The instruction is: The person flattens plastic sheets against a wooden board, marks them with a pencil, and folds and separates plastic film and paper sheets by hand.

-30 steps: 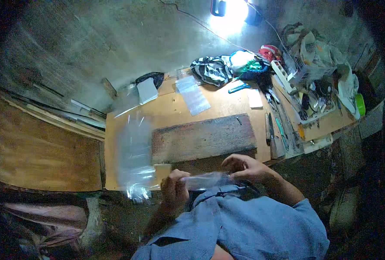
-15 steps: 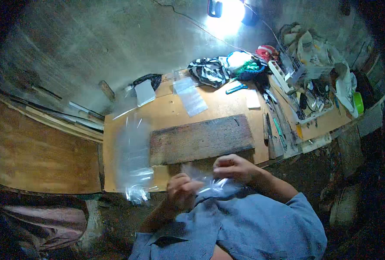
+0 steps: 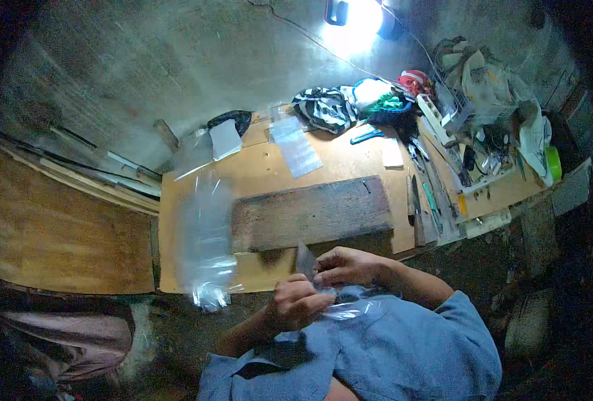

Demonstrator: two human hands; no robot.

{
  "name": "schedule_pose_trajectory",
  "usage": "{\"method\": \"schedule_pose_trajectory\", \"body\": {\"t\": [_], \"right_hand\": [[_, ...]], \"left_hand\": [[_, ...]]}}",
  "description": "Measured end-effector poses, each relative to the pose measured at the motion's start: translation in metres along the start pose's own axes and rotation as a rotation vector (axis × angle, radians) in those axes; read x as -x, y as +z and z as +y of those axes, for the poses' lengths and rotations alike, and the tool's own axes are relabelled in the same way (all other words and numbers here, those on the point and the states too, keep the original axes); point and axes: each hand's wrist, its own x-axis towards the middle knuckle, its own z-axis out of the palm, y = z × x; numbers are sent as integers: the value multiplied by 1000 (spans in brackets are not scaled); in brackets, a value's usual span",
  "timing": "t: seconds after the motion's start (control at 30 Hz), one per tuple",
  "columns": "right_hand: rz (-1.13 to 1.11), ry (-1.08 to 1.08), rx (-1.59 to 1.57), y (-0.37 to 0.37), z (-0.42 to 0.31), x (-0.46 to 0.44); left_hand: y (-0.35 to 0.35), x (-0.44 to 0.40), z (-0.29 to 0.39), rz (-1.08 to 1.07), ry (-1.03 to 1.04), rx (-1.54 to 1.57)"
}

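Observation:
Close to my body, in front of the table edge, my left hand is closed on clear plastic film. My right hand is right beside it, thumb and fingers pinched together on the same film. Shiny clear plastic film hangs below the hands against the blue shirt. A thin greyish pointed piece sticks up between the hands; whether it is film or something else I cannot tell. Just beyond lies a worn wooden board. A stack of clear plastic sheets lies left of the board.
Knives and other tools lie right of the board. A blue-handled tool, striped cloth and a plastic sleeve are at the back. A cluttered white basket stands at right, under a bright lamp.
My hands have come closer together, the right one moving left and slightly down. The greyish piece now stands up more clearly between them, and the film hangs lower.

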Motion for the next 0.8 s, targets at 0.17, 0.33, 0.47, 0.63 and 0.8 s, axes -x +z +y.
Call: {"method": "schedule_pose_trajectory", "body": {"t": [0.17, 0.33, 0.47, 0.63, 0.8], "right_hand": [[270, -126, -667, -17, -1, 3], [510, -324, -749, -61, 4, 6], [314, -541, -964, -57, -27, 18], [368, -493, -485, -47, -44, 20], [277, -296, -426, -14, -63, 20]], "left_hand": [[-15, 11, 5, -29, -95, -97], [-4, 39, -4, -210, -230, -92], [-5, 55, -16, -435, -459, -12], [-2, 87, -58, -54, -977, 618], [15, 29, -59, 604, -1011, 1274]]}}
